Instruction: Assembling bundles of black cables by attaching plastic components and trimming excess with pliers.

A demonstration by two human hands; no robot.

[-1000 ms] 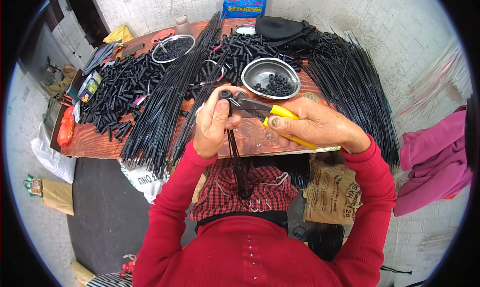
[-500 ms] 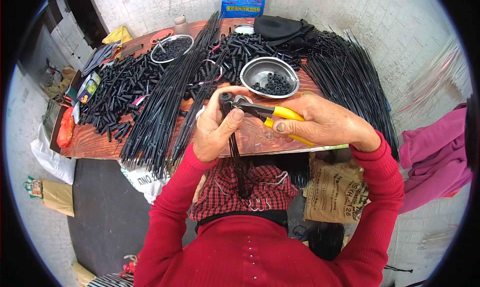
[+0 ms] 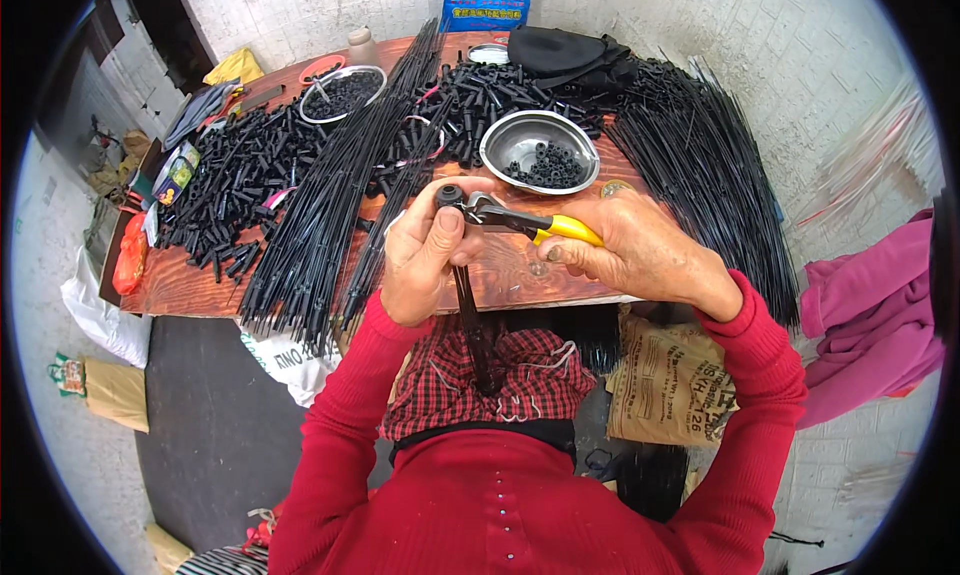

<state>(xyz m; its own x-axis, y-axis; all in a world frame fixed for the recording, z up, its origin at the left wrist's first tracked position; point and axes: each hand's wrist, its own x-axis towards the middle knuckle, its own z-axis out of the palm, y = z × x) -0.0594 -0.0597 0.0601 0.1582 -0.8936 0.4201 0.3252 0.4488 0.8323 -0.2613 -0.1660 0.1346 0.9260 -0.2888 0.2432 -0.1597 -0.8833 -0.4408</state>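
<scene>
My left hand (image 3: 428, 255) is closed round the top of a bundle of thin black rods (image 3: 470, 320), which runs down to my lap. A round black collar (image 3: 451, 195) with a hole in it shows above the thumb. My right hand (image 3: 640, 250) grips yellow-handled pliers (image 3: 572, 230). The jaws of the pliers are right beside the collar; whether they bite on anything is too small to tell. Just beyond my hands stands a steel bowl (image 3: 497, 153) with small black rings (image 3: 550, 165) in it.
Heaps of short black tubes (image 3: 225, 190) cover the left of the wooden table (image 3: 185, 293). Long black rods lie in bundles at left (image 3: 330, 215) and right (image 3: 700, 165). Farther back are another bowl (image 3: 377, 94) of small black parts, a black cloth bag (image 3: 560, 55) and a blue packet (image 3: 487, 5).
The right hand has closed farther round the pliers, and their handles have come together. The left thumb has shifted up and left towards the collar.
</scene>
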